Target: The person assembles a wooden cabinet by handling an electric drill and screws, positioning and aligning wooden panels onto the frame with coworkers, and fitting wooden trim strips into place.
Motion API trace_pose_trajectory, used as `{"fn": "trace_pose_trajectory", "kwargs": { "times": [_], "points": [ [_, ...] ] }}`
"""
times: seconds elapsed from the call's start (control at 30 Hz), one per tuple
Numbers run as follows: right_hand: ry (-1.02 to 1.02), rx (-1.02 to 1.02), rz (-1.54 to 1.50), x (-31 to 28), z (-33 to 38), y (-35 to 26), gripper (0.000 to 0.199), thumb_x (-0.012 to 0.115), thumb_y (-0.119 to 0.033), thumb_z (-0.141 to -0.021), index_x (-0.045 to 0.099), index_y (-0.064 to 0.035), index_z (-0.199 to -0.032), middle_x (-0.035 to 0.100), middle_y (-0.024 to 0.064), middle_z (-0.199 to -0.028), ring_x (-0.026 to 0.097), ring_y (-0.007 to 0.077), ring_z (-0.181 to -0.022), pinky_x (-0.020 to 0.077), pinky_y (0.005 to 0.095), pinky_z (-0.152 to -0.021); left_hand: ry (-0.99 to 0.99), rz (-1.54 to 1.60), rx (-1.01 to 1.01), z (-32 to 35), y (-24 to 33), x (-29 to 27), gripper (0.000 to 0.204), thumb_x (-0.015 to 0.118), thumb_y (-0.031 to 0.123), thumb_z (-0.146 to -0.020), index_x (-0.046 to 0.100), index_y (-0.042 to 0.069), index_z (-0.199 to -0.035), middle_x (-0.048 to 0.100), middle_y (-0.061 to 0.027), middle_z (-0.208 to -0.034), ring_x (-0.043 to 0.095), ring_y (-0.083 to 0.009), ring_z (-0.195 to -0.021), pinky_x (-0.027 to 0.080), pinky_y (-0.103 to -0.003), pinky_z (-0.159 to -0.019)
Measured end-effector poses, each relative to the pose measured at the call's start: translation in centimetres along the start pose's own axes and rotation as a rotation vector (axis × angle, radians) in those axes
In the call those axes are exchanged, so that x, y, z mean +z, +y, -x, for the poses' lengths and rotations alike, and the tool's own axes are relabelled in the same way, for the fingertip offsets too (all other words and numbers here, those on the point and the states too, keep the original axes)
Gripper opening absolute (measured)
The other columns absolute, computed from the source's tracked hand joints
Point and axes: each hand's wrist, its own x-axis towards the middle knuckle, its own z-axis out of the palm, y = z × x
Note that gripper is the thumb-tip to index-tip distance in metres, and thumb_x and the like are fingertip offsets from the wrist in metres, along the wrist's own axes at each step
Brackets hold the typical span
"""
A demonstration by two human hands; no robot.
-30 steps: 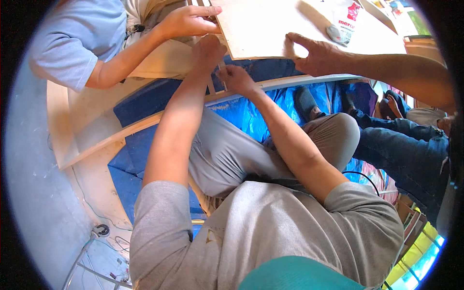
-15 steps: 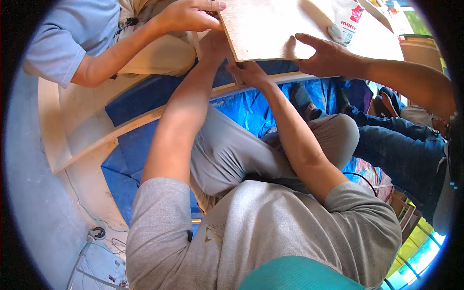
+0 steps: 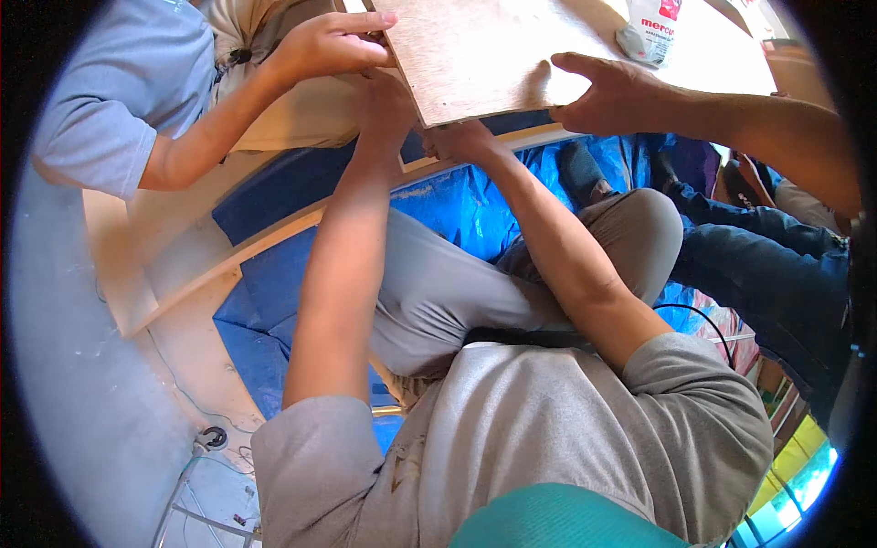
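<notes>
Teal cap cut off at bottom rim, grey shirt behind it, then grey trousers, knee bent. Both forearms reach up to a plywood board, held up at top of view, far side cut off. Left hand at board's left edge, near the closest corner; fingertips hidden, can't tell if pinching or spread. Right hand under near edge, just right of that corner; fingers look curled but mostly covered, grip can't be told. Gap of near edge between right hand and a co-worker's hand, thumb on top, other fingers hidden below. Open room below near edge, down to the knees, over blue tarp and a wooden strip. Left edge tighter: another co-worker's hand, one finger extended onto it. White bag farther back on board, top cropped.
</notes>
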Motion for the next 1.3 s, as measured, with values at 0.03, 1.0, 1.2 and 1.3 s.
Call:
{"fn": "trace_pose_trajectory", "kwargs": {
  "times": [0.03, 1.0, 1.2, 1.3],
  "points": [
    [0.001, -0.009, -0.001, 0.1, -0.3, 0.3, 0.033, 0.071, -0.027, -0.099, 0.063, 0.0023, -0.112, 0.065, 0.0064, -0.077, 0.064, 0.0150, -0.064, 0.0546, 0.0342, -0.057, -0.185, -0.049, -0.057, 0.2, -0.2, -0.3, 0.061, 0.062, 0.042, -0.091, 0.067, -0.015, -0.112, 0.069, -0.0354, -0.111, 0.069, -0.0421, -0.111, 0.055, -0.048, -0.094],
    [0.151, -0.408, 0.466, 5.1, -2.6, 2.7, 0.026, 0.063, -0.022, -0.094, 0.072, -0.0012, -0.106, 0.074, 0.0171, -0.087, 0.075, 0.0263, -0.079, 0.0586, 0.0418, -0.071, -0.414, -0.252, -0.124, 2.2, -0.2, -3.0, 0.043, 0.069, 0.040, -0.078, 0.076, -0.001, -0.089, 0.073, -0.0233, -0.099, 0.070, -0.0412, -0.100, 0.055, -0.051, -0.091],
    [0.244, -0.457, 0.472, 5.6, -1.8, 1.7, 0.026, 0.061, -0.022, -0.093, 0.075, -0.0006, -0.100, 0.075, 0.0199, -0.085, 0.075, 0.0309, -0.081, 0.0574, 0.0441, -0.074, -0.423, -0.260, -0.139, 1.7, 0.7, -3.3, 0.036, 0.068, 0.032, -0.078, 0.076, 0.000, -0.091, 0.073, -0.0230, -0.103, 0.069, -0.0415, -0.103, 0.055, -0.052, -0.092],
    [0.232, -0.388, 0.535, 6.3, -2.5, 2.5, 0.028, 0.060, -0.024, -0.094, 0.075, -0.0012, -0.100, 0.074, 0.0237, -0.090, 0.074, 0.0376, -0.087, 0.0572, 0.0473, -0.078, -0.401, -0.316, -0.178, 1.9, 0.8, -3.2, 0.032, 0.067, 0.028, -0.077, 0.076, 0.000, -0.089, 0.073, -0.0230, -0.101, 0.069, -0.0412, -0.102, 0.055, -0.051, -0.092]
  ]
}}
